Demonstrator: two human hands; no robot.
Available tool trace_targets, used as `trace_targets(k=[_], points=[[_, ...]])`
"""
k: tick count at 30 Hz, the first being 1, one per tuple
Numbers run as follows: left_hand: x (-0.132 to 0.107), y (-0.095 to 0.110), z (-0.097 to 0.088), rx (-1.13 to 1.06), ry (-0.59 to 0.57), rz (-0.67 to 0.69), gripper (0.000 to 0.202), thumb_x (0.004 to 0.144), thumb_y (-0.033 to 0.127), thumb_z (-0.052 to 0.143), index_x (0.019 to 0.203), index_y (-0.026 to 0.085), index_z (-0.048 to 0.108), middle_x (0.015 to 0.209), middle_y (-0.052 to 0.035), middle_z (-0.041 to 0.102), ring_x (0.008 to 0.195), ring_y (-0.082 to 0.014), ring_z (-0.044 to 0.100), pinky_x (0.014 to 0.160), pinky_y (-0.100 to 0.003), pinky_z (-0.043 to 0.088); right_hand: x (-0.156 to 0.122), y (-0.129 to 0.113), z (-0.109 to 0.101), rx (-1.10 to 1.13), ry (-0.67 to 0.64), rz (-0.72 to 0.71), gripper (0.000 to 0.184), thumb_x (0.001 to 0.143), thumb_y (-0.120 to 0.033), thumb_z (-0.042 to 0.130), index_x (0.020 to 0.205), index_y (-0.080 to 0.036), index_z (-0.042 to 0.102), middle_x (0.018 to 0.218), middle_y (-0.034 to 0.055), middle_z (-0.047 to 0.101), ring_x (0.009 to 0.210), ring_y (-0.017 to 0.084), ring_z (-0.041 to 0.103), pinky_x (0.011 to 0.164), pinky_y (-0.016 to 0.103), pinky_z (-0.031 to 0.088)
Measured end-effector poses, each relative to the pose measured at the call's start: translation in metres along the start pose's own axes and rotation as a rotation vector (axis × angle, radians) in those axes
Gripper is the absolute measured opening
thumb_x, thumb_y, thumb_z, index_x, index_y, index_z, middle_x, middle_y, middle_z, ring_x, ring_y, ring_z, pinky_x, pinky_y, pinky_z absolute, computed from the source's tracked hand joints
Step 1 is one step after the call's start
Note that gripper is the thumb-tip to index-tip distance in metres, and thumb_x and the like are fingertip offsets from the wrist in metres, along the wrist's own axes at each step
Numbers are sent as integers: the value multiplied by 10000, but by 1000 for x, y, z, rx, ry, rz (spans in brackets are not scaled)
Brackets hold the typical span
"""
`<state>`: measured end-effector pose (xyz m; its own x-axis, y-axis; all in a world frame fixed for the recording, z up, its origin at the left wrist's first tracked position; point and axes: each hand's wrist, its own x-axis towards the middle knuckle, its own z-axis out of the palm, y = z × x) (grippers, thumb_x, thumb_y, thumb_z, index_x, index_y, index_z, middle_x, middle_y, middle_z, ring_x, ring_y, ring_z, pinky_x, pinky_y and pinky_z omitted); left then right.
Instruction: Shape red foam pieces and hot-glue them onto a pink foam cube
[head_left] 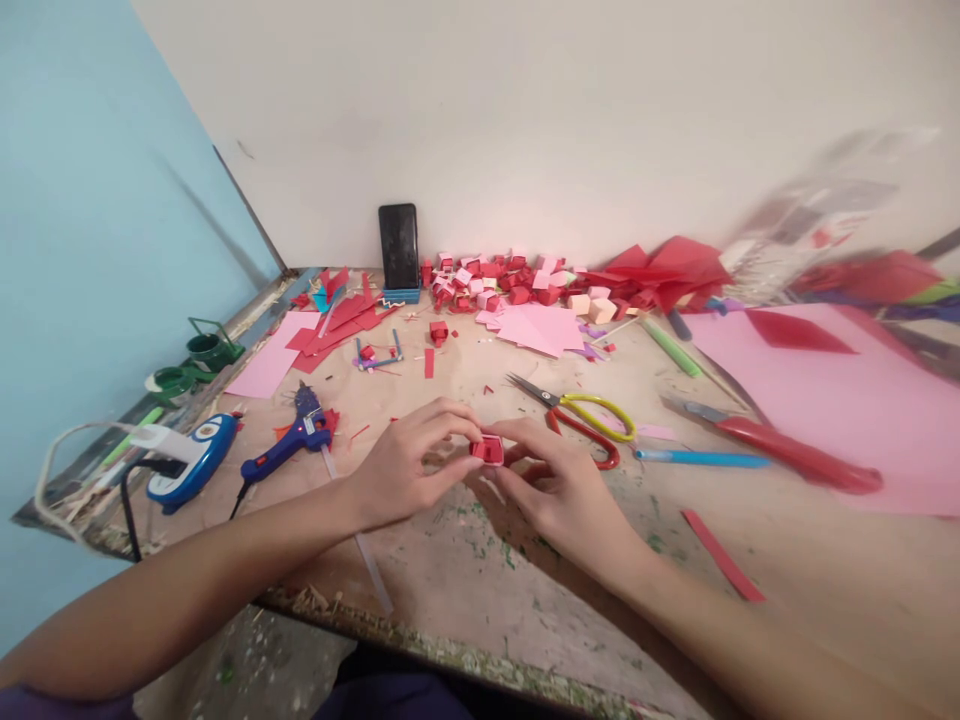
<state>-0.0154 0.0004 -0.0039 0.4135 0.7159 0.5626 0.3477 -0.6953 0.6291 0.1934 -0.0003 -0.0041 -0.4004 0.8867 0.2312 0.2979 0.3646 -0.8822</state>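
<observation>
Both my hands meet over the middle of the worn table (465, 570). My left hand (409, 465) and my right hand (551, 480) pinch a small red folded paper box (488, 449) between their fingertips, just above the tabletop. The fingers of both hands are curled round it. Scissors with a yellow and a red handle (589, 420) lie open just beyond my right hand. A blue glue gun (289, 445) lies to the left of my left hand, its cord trailing off the edge.
A heap of small red and pink paper boxes (510, 280) lies along the back wall beside a black phone (398, 247) standing upright. Pink sheets (840, 400), red paper scraps (337, 325), a red-handled cutter (787, 455), a blue pen (701, 459) and a blue-white device (193, 462) surround the hands.
</observation>
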Motion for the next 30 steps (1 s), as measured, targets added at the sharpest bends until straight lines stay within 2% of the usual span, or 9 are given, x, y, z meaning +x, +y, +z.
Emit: trace_targets(k=[13, 22, 30], points=[[-1, 0, -1, -17, 27, 9, 117, 939, 166, 672, 1038, 196, 617, 1116, -80, 696, 1079, -190, 669, 972, -347, 534, -1, 1, -1, 4, 10, 22, 204, 928, -288, 692, 1125, -242, 717, 1007, 42, 720, 759, 171, 680, 599, 269, 557], [0, -1, -1, 26, -1, 13, 190, 942, 217, 694, 1126, 192, 657, 1121, -97, 704, 1069, -211, 681, 957, -356, 555, 0, -2, -1, -7, -14, 2, 120, 953, -281, 653, 1046, -226, 705, 999, 46, 711, 719, 157, 661, 575, 262, 539], [-1, -1, -1, 58, -23, 10, 164, 941, 211, 697, 1103, 191, 691, 1093, -81, 705, 1026, -195, 679, 935, -327, 554, -3, 6, -2, -32, -31, -11, 220, 961, -311, 670, 1174, -255, 687, 1059, 46, 695, 797, 172, 668, 612, 270, 554]])
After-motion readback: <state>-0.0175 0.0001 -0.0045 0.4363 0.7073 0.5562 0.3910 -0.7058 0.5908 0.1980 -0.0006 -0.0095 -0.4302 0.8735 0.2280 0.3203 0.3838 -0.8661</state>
